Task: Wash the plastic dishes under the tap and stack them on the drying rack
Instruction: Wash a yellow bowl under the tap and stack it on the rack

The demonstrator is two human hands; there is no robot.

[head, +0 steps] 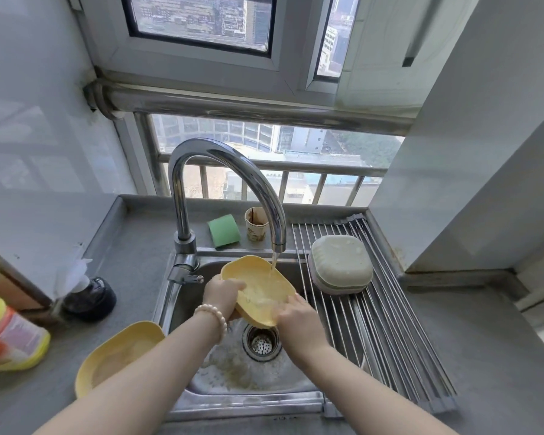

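Observation:
A yellow plastic dish [258,285] is tilted over the steel sink [233,378], and water from the curved tap [233,171] runs into it. My left hand [222,296] grips its left rim, thumb inside the dish. At the near right rim, my right hand [297,318] holds the dish with fingers curled under the edge. A second yellow dish [117,356] lies on the counter left of the sink, partly hidden by my left forearm. On the roll-up drying rack [383,334] at the right, pale green dishes [341,263] are stacked upside down.
A green sponge [223,230] and a stained paper cup [256,223] stand behind the sink. A yellow and orange bottle [10,335] and a dark round object [90,298] sit on the left counter. A white wall [484,152] borders the rack on the right.

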